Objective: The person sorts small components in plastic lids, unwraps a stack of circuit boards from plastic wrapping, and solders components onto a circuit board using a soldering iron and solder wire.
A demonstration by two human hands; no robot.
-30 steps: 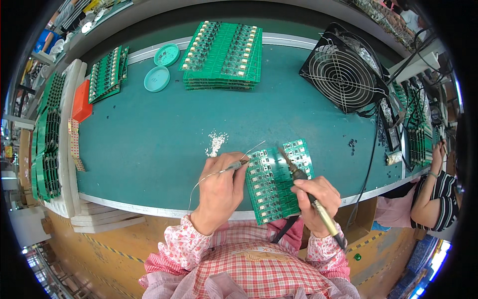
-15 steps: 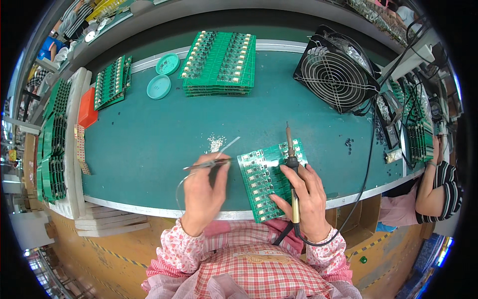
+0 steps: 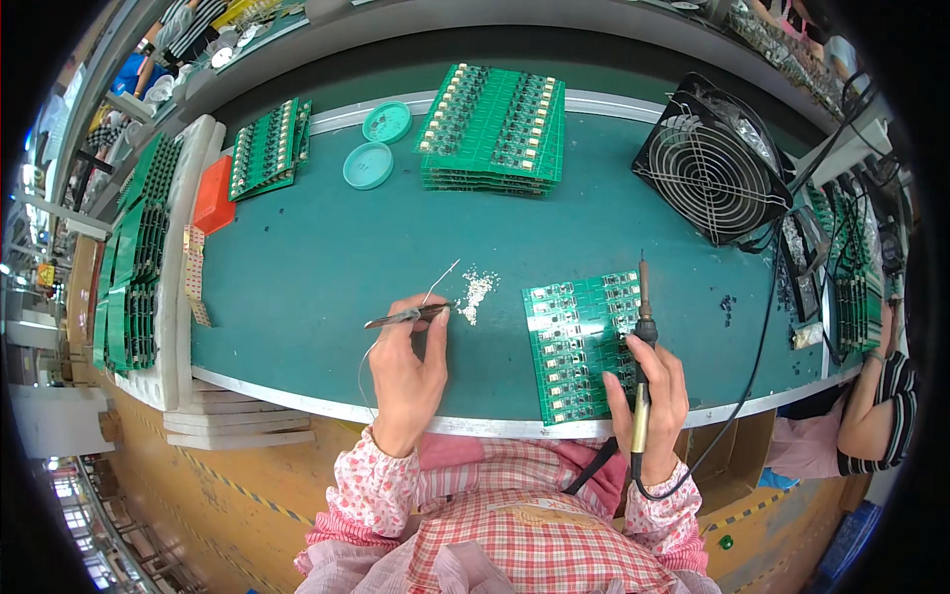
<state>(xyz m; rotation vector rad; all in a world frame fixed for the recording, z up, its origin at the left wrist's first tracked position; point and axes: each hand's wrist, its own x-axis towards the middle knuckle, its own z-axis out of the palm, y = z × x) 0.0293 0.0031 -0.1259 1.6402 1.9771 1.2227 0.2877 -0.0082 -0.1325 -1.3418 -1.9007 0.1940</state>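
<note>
My left hand [image 3: 409, 376] is closed round a pair of tweezers [image 3: 398, 318], with a thin length of solder wire [image 3: 441, 282] also in its fingers. The tweezers' tips point right, beside a small heap of tiny white parts [image 3: 476, 295]. In my right hand [image 3: 661, 391] is a soldering iron [image 3: 646, 329], its tip pointing away from me past the board's far right corner. A green circuit board [image 3: 566, 342] with rows of white and black components lies under and left of that hand, near the table's front edge. Whether the right fingers touch the board is unclear.
A stack of similar boards [image 3: 492, 129] stands at the back, beside two round turquoise lids [image 3: 368, 166]. A black fan [image 3: 711, 178] sits back right; the iron's cable [image 3: 744, 381] curves below it. Left are more boards [image 3: 267, 148] and a red bin [image 3: 214, 195]. Another person's arm [image 3: 866, 406] is far right.
The view has shifted, so the table appears further right. My left hand with tweezers has moved left, away from the board and beside the white parts. The iron has shifted slightly right over the board.
</note>
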